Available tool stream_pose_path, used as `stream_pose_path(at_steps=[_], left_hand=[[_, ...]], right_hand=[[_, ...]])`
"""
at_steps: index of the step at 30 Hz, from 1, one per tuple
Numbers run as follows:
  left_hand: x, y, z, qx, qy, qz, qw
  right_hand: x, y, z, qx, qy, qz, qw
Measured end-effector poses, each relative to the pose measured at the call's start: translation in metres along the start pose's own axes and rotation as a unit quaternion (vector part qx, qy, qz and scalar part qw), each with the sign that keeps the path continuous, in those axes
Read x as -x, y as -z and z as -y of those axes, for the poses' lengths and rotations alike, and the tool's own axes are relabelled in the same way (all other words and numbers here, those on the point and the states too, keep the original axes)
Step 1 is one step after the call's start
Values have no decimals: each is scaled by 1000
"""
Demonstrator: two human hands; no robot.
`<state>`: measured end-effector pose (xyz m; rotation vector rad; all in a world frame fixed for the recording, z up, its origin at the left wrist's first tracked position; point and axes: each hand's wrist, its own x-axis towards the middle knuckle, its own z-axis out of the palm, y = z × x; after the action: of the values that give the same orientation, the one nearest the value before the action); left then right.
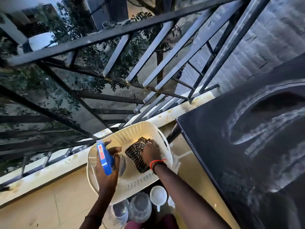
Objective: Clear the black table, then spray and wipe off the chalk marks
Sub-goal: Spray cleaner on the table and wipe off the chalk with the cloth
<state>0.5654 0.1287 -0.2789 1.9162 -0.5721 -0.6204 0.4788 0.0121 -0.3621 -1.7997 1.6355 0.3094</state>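
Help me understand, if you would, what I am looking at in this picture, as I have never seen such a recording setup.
There is no machine here. A person wears one wide-angle camera on the head, and it looks down at their own two bare hands; this single picture is that view. The left hand holds a blue spray bottle. The right hand grips a striped cloth that lies in a white perforated basket beside a railing. To the right is the black table, with pale chalk marks on its top. Near the bottom edge stand a white cup and clear jars.
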Motion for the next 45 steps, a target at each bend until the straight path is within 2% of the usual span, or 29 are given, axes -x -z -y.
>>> stream_pose_path(at_steps=[3,5,8,12,17,19,20,21,24,31,35,41,45], left_hand=[[-5,-1,-10,-7,-26,10,1000],[-10,1,-11,10,-44,21,999],[-17,4,-19,23,-55,32,998],[-26,9,-40,3,-41,38,998],[-30,9,-86,2,-36,55,998],[-37,18,-89,-25,-29,59,998],[-29,11,-122,-15,-52,92,994],[-26,12,-128,-19,-49,110,993],[-28,5,-144,-35,-32,111,993],[9,-33,-226,-24,-111,199,973],[31,-66,-260,0,-136,277,951],[79,-124,-305,-8,-163,361,918],[110,-165,-329,-30,-168,385,907]], right_hand=[[-2,3,1,-18,7,-31,999],[1,7,3,-84,-19,-2,996],[15,20,7,-194,-54,44,978],[52,54,9,-312,-19,95,945],[96,86,6,-404,-9,85,911],[108,86,11,-454,-7,91,886],[133,120,-3,-479,-2,46,877],[143,126,-7,-498,5,36,867],[155,142,-16,-552,19,6,834],[211,215,-81,-696,-22,-97,711],[234,249,-125,-764,-19,-169,623],[246,285,-200,-795,-88,-238,550],[258,301,-250,-810,-96,-248,522]])
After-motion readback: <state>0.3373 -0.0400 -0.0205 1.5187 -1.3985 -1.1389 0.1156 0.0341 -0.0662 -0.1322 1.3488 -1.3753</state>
